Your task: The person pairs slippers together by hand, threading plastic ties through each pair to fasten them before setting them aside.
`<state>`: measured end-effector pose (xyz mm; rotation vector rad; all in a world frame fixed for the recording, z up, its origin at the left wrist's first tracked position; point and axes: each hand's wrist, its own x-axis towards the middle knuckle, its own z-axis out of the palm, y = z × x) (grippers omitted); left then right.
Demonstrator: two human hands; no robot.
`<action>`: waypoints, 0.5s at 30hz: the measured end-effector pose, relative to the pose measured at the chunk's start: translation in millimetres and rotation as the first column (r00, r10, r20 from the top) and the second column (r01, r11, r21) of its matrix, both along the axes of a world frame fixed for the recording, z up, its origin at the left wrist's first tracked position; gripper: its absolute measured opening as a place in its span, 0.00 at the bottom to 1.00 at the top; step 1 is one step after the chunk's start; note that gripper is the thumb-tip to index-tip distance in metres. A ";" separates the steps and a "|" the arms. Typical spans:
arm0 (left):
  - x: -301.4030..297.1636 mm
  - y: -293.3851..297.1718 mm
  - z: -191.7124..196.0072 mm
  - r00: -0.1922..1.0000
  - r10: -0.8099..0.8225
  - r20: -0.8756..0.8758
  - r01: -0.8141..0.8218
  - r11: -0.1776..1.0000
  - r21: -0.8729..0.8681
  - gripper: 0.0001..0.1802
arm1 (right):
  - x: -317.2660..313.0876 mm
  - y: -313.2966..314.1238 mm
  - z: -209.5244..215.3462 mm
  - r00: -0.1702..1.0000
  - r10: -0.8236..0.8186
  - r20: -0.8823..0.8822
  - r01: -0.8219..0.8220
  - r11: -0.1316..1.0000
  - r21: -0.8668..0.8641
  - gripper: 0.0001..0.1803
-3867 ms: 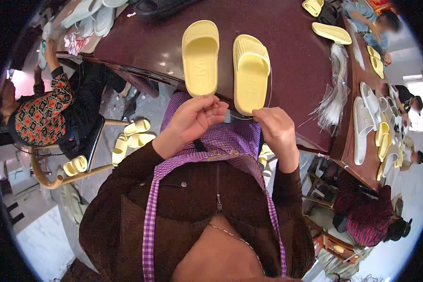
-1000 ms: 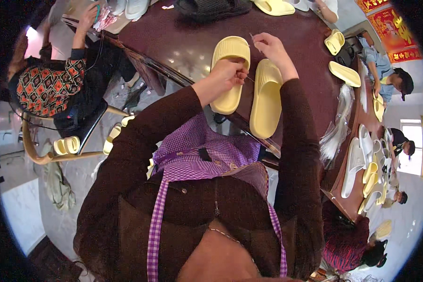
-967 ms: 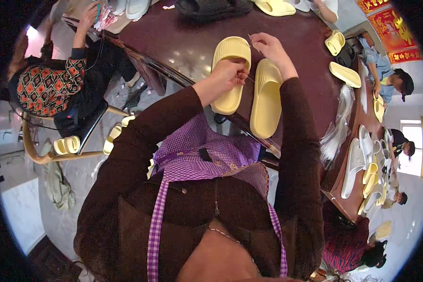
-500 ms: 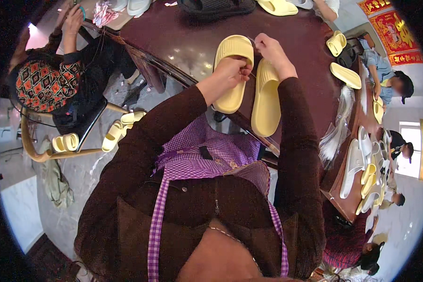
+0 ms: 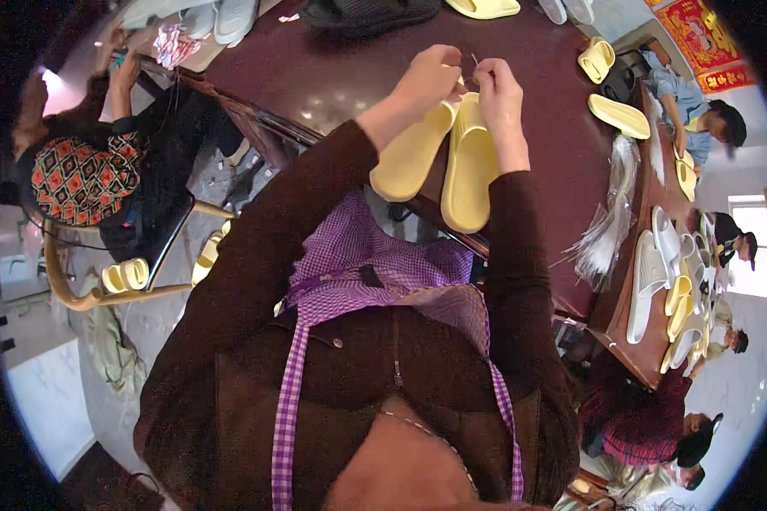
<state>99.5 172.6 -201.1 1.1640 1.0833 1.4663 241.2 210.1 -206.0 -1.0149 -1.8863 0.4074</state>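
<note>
Two pale yellow slippers, the left one (image 5: 411, 162) and the right one (image 5: 469, 189), lie side by side at the table's near edge, toe ends away from me. Over those toe ends my left hand (image 5: 431, 82) is closed in a pinch. Close beside it, my right hand (image 5: 499, 95) pinches too, finger and thumb together. A thin clear strand (image 5: 474, 58) sticks up between the fingertips and seems to run between both hands. My left hand covers the upper part of the left slipper, and how the strand meets the slippers is hidden.
A bundle of clear strands (image 5: 609, 223) lies on the dark red table (image 5: 332, 77) to the right. Near it are a yellow slipper (image 5: 619, 116) and rows of white and yellow slippers (image 5: 648, 285). Black slippers (image 5: 371, 13) sit at the far side. Co-workers sit left and right.
My left hand has come out of the left slipper's strap opening and moved up beside my right hand. The slippers' toe ends have drawn together.
</note>
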 end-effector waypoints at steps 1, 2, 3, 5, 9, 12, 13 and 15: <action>3.7 12.7 -2.6 1.000 -0.016 -0.003 0.016 1.000 0.004 0.15 | 3.3 0.8 -2.4 0.999 -0.005 -0.041 0.004 0.999 -0.035 0.04; 6.1 19.7 -0.4 0.992 -0.104 -0.070 0.101 0.994 -0.049 0.14 | 5.3 -0.1 -4.3 0.996 -0.008 -0.084 0.003 0.998 -0.067 0.04; 9.1 24.9 1.4 0.972 -0.193 -0.133 0.179 0.978 -0.106 0.14 | 7.5 -0.9 -5.5 0.992 -0.011 -0.128 -0.001 0.995 -0.098 0.04; 16.6 27.2 0.5 0.937 -0.287 -0.200 0.258 0.953 -0.161 0.13 | 12.3 -1.6 -6.0 0.989 -0.024 -0.144 0.011 0.996 -0.090 0.04; 21.6 18.3 -7.3 0.913 -0.159 -0.375 0.138 0.987 -0.084 0.12 | 18.5 -7.0 -9.5 0.960 -0.039 -0.275 0.005 0.992 -0.126 0.04; 20.8 9.3 -12.3 0.923 -0.032 -0.384 0.047 0.998 0.029 0.13 | 20.3 -13.1 -14.7 0.880 -0.063 -0.470 -0.038 0.979 -0.202 0.05; 20.0 6.3 -11.8 0.921 -0.034 -0.388 0.049 0.998 0.028 0.13 | 20.5 -15.7 -16.5 0.881 -0.064 -0.469 -0.035 0.979 -0.199 0.05; 18.0 2.4 -10.4 0.953 -0.136 -0.272 0.124 0.990 -0.063 0.14 | 20.7 -19.2 -19.8 0.883 -0.065 -0.466 -0.030 0.980 -0.195 0.05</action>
